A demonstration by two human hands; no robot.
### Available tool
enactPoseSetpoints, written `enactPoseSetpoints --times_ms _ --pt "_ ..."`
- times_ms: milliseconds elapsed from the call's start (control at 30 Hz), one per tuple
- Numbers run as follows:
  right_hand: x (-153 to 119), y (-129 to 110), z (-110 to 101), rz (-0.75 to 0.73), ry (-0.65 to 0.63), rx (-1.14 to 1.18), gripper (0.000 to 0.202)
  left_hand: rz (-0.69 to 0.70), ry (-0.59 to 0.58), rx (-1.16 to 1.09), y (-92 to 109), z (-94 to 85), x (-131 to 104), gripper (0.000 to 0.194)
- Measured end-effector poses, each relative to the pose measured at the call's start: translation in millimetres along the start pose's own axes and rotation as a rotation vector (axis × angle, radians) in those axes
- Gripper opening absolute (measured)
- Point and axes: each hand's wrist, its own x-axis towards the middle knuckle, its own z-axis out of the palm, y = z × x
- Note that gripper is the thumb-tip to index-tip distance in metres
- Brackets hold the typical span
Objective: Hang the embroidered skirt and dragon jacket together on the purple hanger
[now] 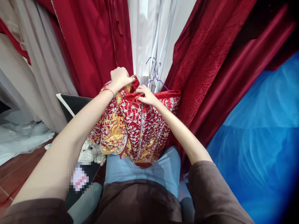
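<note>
A red embroidered skirt (154,124), worked in gold and silver, hangs in front of my lap with its red waistband at the top. My left hand (121,77) is closed on the skirt's upper left edge, where the cloth is folded up. Beside it, my right hand (146,95) pinches the waistband near a thin red tie. A purple wire hanger (154,73) rises from behind the right part of the waistband, its hook upward. The lower edge of the skirt rests against my blue trousers (142,174).
Dark red gowns (93,40) and a red patterned garment (210,56) hang on both sides. Pale drapes (44,56) stand at the left, and shiny blue fabric (263,140) fills the right. A black panel with a white edge (74,104) is behind my left forearm.
</note>
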Motion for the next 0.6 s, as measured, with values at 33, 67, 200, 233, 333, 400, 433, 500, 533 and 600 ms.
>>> enactPoseSetpoints --times_ms 33,67,200,233,333,400,433,500,533,600 --pt "-2.6 1.6 1.5 0.002 0.023 0.001 0.021 0.041 -0.016 -0.004 12.1 5.5 -3.0 0.060" --pt "-5.2 3.2 2.4 0.001 0.040 0.004 0.023 0.074 -0.029 -0.006 21.1 9.9 -6.1 0.053" --pt "-10.7 9.1 -0.7 -0.052 0.036 0.042 0.032 0.165 -0.057 -0.012 25.3 14.8 -14.1 0.040" --pt "-10.3 10.8 -3.1 -0.062 0.035 0.053 0.034 0.175 -0.052 -0.011 20.1 13.0 -14.4 0.038" --pt "-6.4 16.5 -12.1 -0.053 0.053 0.060 0.031 0.156 -0.016 0.010 0.0 3.9 -12.7 0.038" --pt "-2.5 20.1 -17.8 -0.011 0.075 0.045 0.027 0.126 0.025 0.003 -10.4 -1.5 -10.9 0.039" --pt "-0.3 21.3 -20.2 0.017 0.093 0.036 0.026 0.113 0.050 -0.023 -13.4 -2.8 -10.3 0.040" --pt "4.3 21.8 -23.8 0.078 0.145 0.009 0.029 0.091 0.097 -0.108 -14.4 -2.1 -10.1 0.042" --pt "6.7 21.0 -25.2 0.109 0.176 -0.011 0.030 0.081 0.113 -0.153 -12.8 -0.2 -10.6 0.043" --pt "11.8 17.5 -26.7 0.177 0.219 -0.061 0.031 0.077 0.128 -0.207 -7.0 4.7 -12.3 0.043"
